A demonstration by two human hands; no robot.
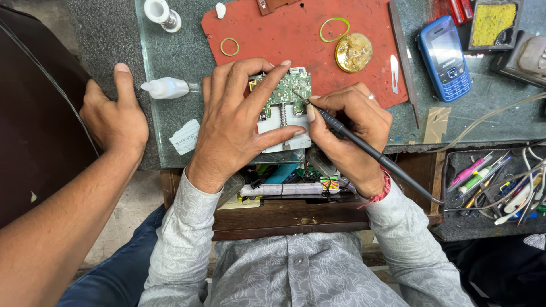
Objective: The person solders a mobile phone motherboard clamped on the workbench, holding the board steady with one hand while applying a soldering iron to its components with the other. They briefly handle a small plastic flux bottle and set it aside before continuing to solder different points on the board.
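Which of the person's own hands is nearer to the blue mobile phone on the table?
The right hand. It holds the black soldering iron just below-left of the blue mobile phone. The left hand rests on the circuit board holder, farther to the left.

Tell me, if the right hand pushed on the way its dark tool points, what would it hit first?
The right hand aims the soldering iron up-left; its tip already seems to touch the green circuit board, likely met first.

Single head view, looking steeply down, close over the workbench [170,51]
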